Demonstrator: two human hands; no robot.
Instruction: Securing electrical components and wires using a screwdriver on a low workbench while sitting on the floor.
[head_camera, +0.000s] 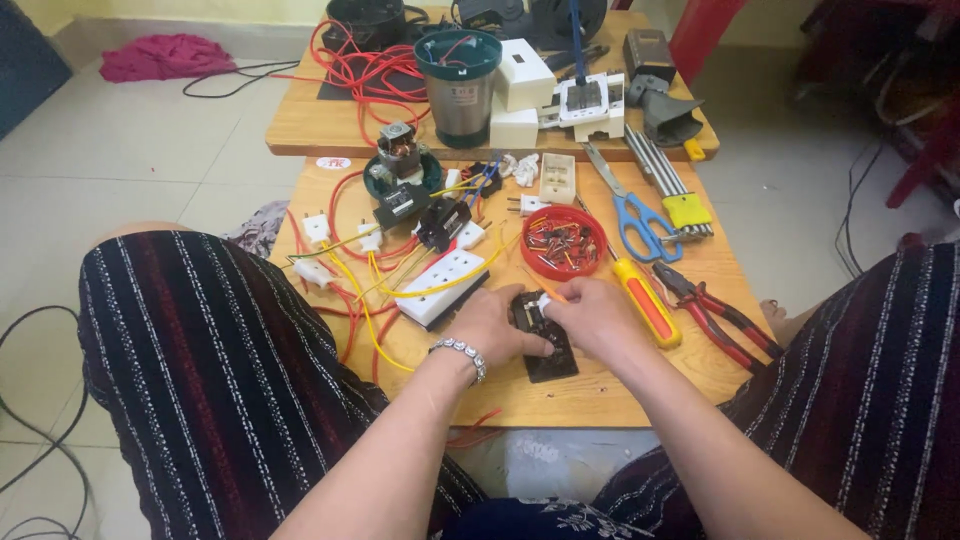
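A small black electrical part lies flat near the front edge of the low wooden table. My left hand, with a beaded bracelet at the wrist, presses on its left side. My right hand rests over its top right and pinches a thin orange-handled tool whose tip touches the part. A white multi-socket strip with yellow and red wires lies just left of my left hand.
A red round dish of small parts, a yellow-and-red screwdriver, red pliers and blue scissors lie to the right. Motor parts, a steel jar and white boxes crowd the back. My knees flank the table.
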